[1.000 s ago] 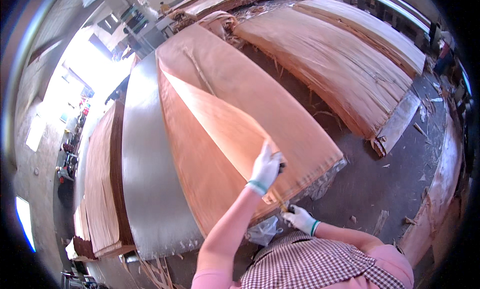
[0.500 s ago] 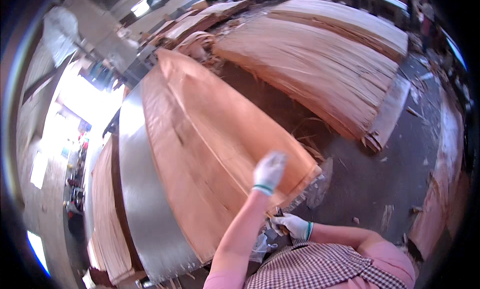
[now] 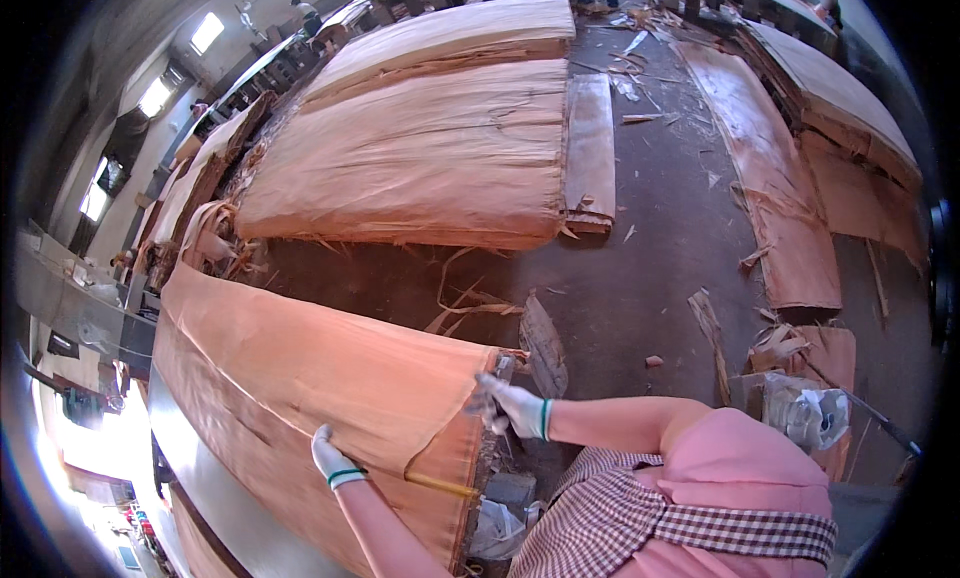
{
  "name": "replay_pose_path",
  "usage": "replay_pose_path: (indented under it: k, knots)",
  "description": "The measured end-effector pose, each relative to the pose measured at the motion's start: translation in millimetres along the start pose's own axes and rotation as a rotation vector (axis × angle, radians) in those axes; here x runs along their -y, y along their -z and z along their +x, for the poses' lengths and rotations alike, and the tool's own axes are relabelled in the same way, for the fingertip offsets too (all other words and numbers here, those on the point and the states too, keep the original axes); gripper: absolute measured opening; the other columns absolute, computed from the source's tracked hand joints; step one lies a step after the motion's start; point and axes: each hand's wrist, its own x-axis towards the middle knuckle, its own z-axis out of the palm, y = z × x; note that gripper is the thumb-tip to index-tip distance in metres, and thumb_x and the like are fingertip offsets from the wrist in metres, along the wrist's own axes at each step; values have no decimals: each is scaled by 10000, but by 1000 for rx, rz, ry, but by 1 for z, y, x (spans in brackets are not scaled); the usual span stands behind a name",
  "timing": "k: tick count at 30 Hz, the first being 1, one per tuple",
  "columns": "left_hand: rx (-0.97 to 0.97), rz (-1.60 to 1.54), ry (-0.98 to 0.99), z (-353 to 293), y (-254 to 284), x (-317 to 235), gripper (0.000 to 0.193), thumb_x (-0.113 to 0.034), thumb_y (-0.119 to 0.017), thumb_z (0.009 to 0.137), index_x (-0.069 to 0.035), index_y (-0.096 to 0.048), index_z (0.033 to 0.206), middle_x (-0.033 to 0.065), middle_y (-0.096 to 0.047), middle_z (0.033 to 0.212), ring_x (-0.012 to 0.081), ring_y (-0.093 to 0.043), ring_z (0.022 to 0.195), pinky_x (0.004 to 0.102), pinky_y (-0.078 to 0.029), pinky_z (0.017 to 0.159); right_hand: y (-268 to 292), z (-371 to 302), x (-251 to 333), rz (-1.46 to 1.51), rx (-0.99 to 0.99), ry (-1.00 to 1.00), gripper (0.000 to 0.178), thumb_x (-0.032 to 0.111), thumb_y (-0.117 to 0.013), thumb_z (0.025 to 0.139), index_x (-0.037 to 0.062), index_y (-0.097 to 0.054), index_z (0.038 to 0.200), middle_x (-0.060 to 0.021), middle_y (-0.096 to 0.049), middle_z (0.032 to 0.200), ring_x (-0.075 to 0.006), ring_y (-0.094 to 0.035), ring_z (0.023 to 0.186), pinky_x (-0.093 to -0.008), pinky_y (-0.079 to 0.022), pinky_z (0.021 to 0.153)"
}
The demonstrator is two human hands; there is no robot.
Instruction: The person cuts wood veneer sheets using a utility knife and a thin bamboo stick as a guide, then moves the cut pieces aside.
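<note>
A large, thin, orange-brown wood veneer sheet [image 3: 340, 348] lies on top of a stack of similar sheets [image 3: 380, 523] in front of me. My left hand [image 3: 335, 456], in a white glove with a green cuff, is at the top sheet's near edge, its fingers bunched on that edge and partly hidden. By the stack's right end is my gloved right hand [image 3: 515, 408], its grey-tipped fingers apart beside the sheet's corner. I see nothing held in it. A thin yellow strip [image 3: 440, 484] lies along the sheets between my hands.
Beyond a gap stands a broad veneer stack [image 3: 420, 148]. A smooth metallic-looking surface [image 3: 215, 478] runs along the left side. Veneer scraps [image 3: 545, 348] litter the dark floor, and a long veneer pile [image 3: 765, 178] lies at right. Other people are far off.
My view has swung to the right. My left hand has come down to the sheet's edge. The right hand, earlier around a dark tool, is now at the stack's end with its fingers apart.
</note>
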Motion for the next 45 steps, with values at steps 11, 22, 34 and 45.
replay_pose_path:
  k: [11,22,34,45]
  knots:
    - [-181,63,-341,-15,34,-13,254,-47,-553,763,20,-602,1002,66,-604,898,191,-587,810,310,-488,737,-56,8,33,-56,76,665,114,132,-610,890,78,-543,816,5,-493,623,-87,-462,462,-237,-331,388]
    - [92,-195,-352,-145,286,-28,338,-47,-457,808,39,-564,1116,126,-633,1009,229,-626,906,316,-517,816,-146,-142,-204,-823,334,1112,178,86,-645,878,21,-542,748,23,-406,575,-50,-373,527,-232,-329,475]
    - [-94,-168,-350,-248,592,33,401,1,-506,784,15,-556,1182,92,-618,1044,201,-606,915,298,-500,827,-95,-184,-481,-1310,601,1015,196,60,-639,860,47,-633,1056,-91,-665,855,-165,-635,708,-279,-498,650]
    - [-252,-51,-375,-244,692,25,468,39,-482,695,38,-561,1156,97,-617,1030,211,-599,864,296,-492,797,-141,-147,-519,-1230,659,630,183,120,-598,916,26,-646,1065,15,-653,861,-55,-558,764,-237,-477,717]
